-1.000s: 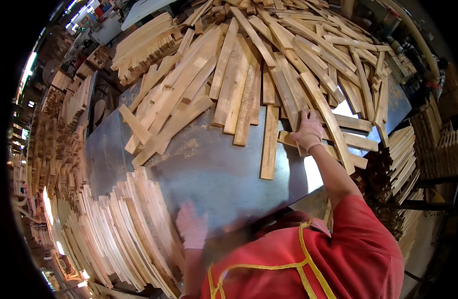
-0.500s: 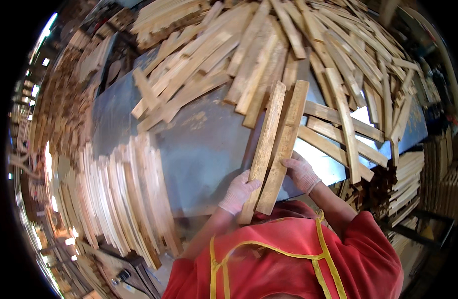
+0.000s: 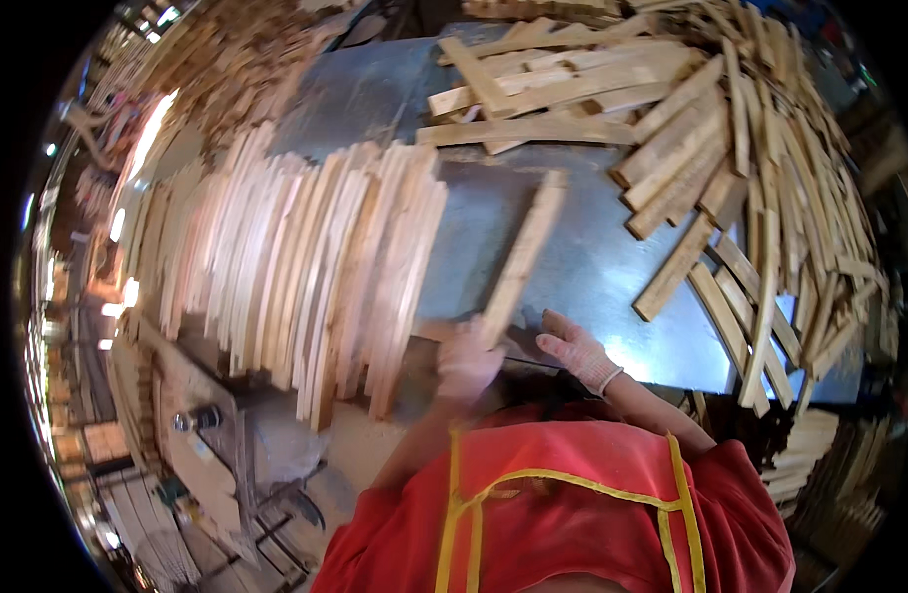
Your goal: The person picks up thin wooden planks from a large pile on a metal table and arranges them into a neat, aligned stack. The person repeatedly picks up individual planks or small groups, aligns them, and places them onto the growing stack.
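My left hand (image 3: 471,364), in a pale work glove and smeared by motion, grips the lower end of a wooden slat (image 3: 526,247). The slat tilts up and away over the metal tabletop (image 3: 582,212). To its right my gloved right hand (image 3: 578,354) holds nothing, its fingers stretched and apart near the table's front edge. Another short slat (image 3: 675,269) lies slanted on the metal beyond that hand, at the edge of the loose heap. Left of my left hand stands a row of slats (image 3: 316,267) set side by side.
A large heap of loose slats (image 3: 612,89) covers the table's far and right side. More boards (image 3: 217,59) are stacked at the far left. A wooden bench or stand (image 3: 192,450) with a dark round fitting (image 3: 199,418) stands lower left. Further stacked wood (image 3: 805,450) sits at the lower right.
My view has swung left. My right hand has let go of its slat, which now lies near the heap. My left hand still holds the other slat, now closer to the row.
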The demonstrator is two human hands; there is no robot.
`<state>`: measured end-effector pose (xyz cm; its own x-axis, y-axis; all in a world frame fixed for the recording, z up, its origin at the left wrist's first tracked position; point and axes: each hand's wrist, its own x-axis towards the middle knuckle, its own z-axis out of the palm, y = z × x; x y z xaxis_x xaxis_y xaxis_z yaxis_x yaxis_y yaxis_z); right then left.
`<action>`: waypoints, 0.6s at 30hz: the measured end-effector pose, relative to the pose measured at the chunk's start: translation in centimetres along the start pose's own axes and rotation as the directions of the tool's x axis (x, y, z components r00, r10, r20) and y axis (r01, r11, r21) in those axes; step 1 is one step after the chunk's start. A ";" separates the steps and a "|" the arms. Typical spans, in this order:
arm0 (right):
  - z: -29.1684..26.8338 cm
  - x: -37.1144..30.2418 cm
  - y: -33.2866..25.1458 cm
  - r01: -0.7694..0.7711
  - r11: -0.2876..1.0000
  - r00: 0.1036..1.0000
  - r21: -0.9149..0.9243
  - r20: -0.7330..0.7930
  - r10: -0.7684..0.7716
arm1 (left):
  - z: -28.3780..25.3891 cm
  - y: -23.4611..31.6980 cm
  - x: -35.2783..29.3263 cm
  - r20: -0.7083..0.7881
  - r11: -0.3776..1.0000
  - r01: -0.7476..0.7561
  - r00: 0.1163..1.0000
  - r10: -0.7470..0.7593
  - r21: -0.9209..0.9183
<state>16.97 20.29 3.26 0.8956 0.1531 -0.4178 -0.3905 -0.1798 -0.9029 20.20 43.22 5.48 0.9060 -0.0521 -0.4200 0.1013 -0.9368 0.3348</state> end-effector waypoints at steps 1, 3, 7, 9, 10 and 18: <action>-1.7 -0.5 -0.6 -0.032 0.999 0.999 -0.027 -0.014 0.032 | -0.3 -1.5 -0.7 -0.203 0.990 -0.073 0.974 0.097 0.124; -5.0 -2.0 -0.4 -0.113 0.994 0.983 -0.010 -0.148 0.111 | -2.0 -4.3 -1.4 -0.426 0.950 -0.180 0.861 0.277 0.254; -15.3 -4.3 5.7 -0.082 0.997 0.860 -0.002 -0.506 0.070 | -0.5 -10.1 -0.9 -0.519 0.896 0.019 0.820 0.240 0.445; -22.6 -6.5 7.3 -0.249 0.932 0.637 -0.263 -0.769 -0.047 | -1.1 -9.3 0.0 -0.438 0.840 0.141 0.890 0.125 0.525; -26.0 -8.4 5.9 -0.429 0.799 0.517 -0.422 -0.840 -0.166 | -1.6 -7.3 0.2 -0.391 0.851 0.106 0.912 0.122 0.514; -37.9 -15.3 10.4 -0.790 0.606 0.297 -0.095 -0.924 0.242 | 2.4 10.6 0.5 -0.020 0.804 -0.472 0.858 0.513 0.363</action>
<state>7.27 -20.73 4.05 0.3688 -0.8955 -0.2492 -0.9235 -0.3224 -0.2079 20.69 32.46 6.77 0.8378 -0.5182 -0.1718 -0.4950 -0.8538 0.1611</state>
